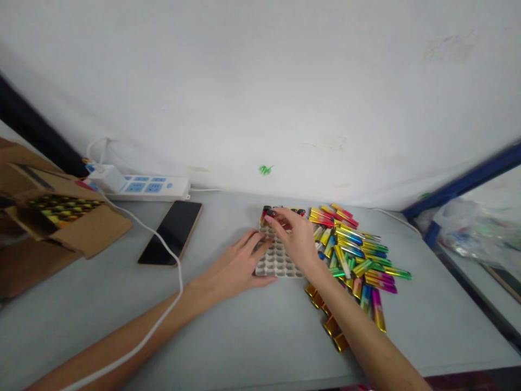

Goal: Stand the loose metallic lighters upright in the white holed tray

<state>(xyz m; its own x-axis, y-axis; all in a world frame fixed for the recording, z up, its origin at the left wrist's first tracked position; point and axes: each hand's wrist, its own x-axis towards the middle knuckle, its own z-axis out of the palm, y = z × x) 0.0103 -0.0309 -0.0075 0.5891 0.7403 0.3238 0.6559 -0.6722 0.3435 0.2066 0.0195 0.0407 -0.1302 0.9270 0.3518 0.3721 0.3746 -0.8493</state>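
Note:
A pale grey tray with rows of small round holes (277, 262) lies in the middle of the table. My left hand (240, 259) grips its left side, fingers over the top and thumb by the near corner. Above the far left part of the tray, the fingertips of my right hand (299, 239) close on a black-topped lighter (270, 213), whose body is mostly hidden. Several dark-topped lighters (301, 212) stand in the far row, partly behind my right hand. To the right spreads a loose pile of shiny, many-coloured lighters (350, 250), some of them under my right forearm.
A black phone (173, 233) lies on the left, crossed by a white cable (180, 277) that also runs over my left forearm. Behind it are a power strip (163, 187) and an open cardboard box (93, 228) with filled rows. Plastic bags (464, 228) lie at right.

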